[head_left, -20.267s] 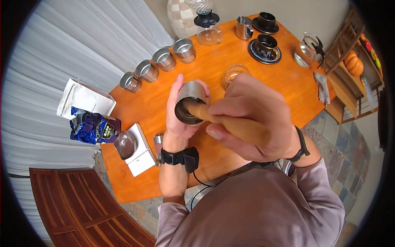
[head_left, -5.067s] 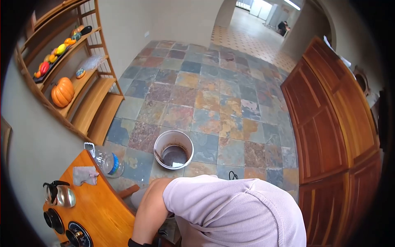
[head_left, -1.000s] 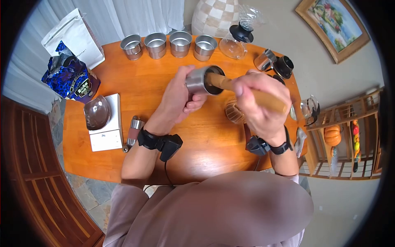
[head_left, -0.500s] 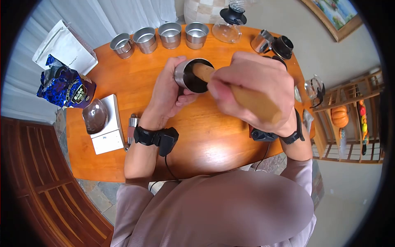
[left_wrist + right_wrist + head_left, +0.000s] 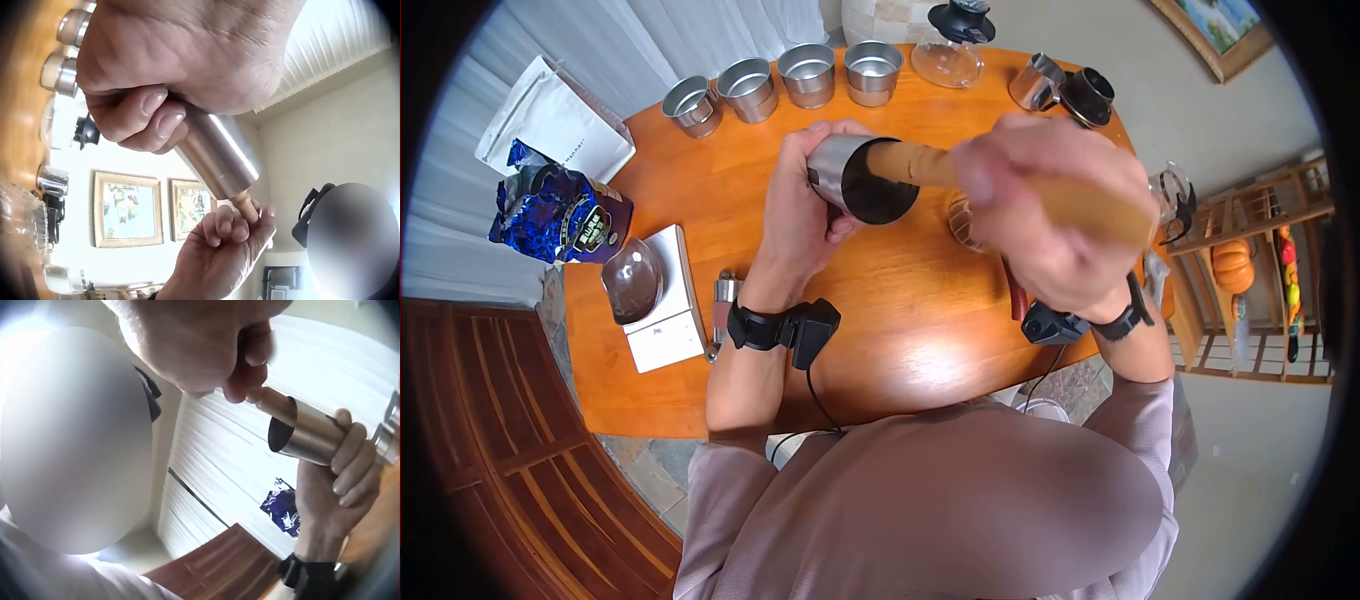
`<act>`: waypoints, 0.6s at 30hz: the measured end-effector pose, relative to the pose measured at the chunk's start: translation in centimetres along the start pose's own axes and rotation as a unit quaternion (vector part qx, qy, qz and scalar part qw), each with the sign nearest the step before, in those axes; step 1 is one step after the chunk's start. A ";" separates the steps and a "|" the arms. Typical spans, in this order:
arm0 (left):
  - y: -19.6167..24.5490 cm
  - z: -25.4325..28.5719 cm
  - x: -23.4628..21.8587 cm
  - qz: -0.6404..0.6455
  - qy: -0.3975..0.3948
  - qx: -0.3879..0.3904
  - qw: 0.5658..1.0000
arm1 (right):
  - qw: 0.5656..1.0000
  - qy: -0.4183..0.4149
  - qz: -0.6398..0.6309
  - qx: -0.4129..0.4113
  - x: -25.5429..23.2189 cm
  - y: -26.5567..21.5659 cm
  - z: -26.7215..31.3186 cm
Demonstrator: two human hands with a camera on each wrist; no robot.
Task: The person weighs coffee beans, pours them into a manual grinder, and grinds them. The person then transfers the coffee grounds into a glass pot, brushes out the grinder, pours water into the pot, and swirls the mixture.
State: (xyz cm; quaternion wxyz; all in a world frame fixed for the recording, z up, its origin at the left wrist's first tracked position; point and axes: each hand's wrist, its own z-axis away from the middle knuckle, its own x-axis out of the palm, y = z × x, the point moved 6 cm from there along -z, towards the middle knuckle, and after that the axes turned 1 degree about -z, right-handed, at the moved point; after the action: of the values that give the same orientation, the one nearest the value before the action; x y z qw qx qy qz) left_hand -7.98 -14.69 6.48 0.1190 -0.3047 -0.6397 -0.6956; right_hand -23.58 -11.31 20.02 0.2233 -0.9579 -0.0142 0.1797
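My left hand (image 5: 792, 215) grips a steel cylinder (image 5: 833, 165) above the table, its dark open mouth turned toward my right hand (image 5: 1060, 225). That hand, blurred in the head view, holds a tool by its turned wooden handle (image 5: 920, 164). The handle reaches into the mouth, and the tool's far end is hidden inside. In the left wrist view, curled fingers wrap the cylinder (image 5: 222, 153), with the wooden handle (image 5: 245, 206) entering its end. The right wrist view shows the cylinder (image 5: 312, 439) tilted, the handle (image 5: 275, 405) partly inside.
Several steel cups (image 5: 808, 78) line the far edge beside a glass server (image 5: 948, 65). At left are a white bag (image 5: 560, 125), a blue foil bag (image 5: 565, 220), a scale (image 5: 665, 340) bearing a glass dish (image 5: 633, 280), and a metal piece (image 5: 725, 310). A ribbed glass (image 5: 965, 222) stands near my right hand.
About five seconds ago I was bent over the floor near a bucket. Over the last second the cylinder has shifted slightly left; the right hand has moved right and up with the wooden handle.
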 end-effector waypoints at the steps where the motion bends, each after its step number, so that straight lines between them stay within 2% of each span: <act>1: -0.1 -0.1 0.0 0.010 -0.010 0.004 1.000 | 0.989 -0.003 0.025 -0.144 0.1 -1.3 0.5; 2: -0.4 -0.1 0.0 0.010 -0.009 -0.001 1.000 | 0.976 -0.035 0.100 -0.190 0.8 -1.8 1.1; 3: -0.6 -0.2 0.0 0.022 0.006 -0.001 1.000 | 0.977 -0.033 0.101 -0.186 0.9 -2.0 1.3; 5: -1.0 -0.4 -0.2 0.034 0.020 -0.002 0.999 | 0.963 -0.127 0.156 -0.179 2.3 -2.8 1.4; 7: -1.0 -0.5 -0.6 -0.036 0.021 0.020 0.999 | 0.964 -0.134 0.168 -0.154 2.9 -2.7 0.9; 8: -1.2 -0.4 -0.6 -0.037 0.021 0.018 0.999 | 0.981 -0.115 0.123 -0.091 2.9 -2.0 0.6; 9: -0.9 -0.4 -0.5 -0.085 0.036 0.060 0.994 | 0.992 -0.094 0.079 -0.030 2.9 -1.2 0.4; 10: -0.5 -0.3 -0.4 -0.134 0.049 0.101 0.985 | 0.986 -0.063 -0.020 0.155 2.6 0.5 0.4; 11: -0.1 0.0 -0.2 -0.136 0.047 0.100 0.984 | 0.986 -0.060 -0.020 0.155 2.4 0.2 0.2; 13: 0.4 0.2 -0.1 -0.009 0.040 0.030 0.999 | 0.976 0.043 -0.109 0.181 0.8 0.3 0.0; 14: 0.4 0.1 -0.4 0.011 0.038 0.023 0.999 | 0.999 0.007 0.049 -0.020 0.3 -0.6 -0.2; 15: 0.2 -0.1 -0.6 0.009 0.037 0.021 0.999 | 0.999 0.010 0.049 -0.019 0.0 -0.7 -0.1; 17: 0.1 -0.5 -0.9 0.005 0.041 0.053 0.998 | 0.973 -0.084 0.162 -0.139 0.8 -2.7 0.1; 18: -0.1 -0.3 -0.7 0.005 0.041 0.047 0.998 | 0.961 -0.186 0.179 -0.103 1.6 -2.1 0.5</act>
State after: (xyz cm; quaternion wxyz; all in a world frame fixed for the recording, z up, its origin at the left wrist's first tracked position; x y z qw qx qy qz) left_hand -7.57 -15.08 6.01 0.1629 -0.2731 -0.6649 -0.6759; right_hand -22.10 -9.00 19.98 0.0815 -0.9124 0.0978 0.3890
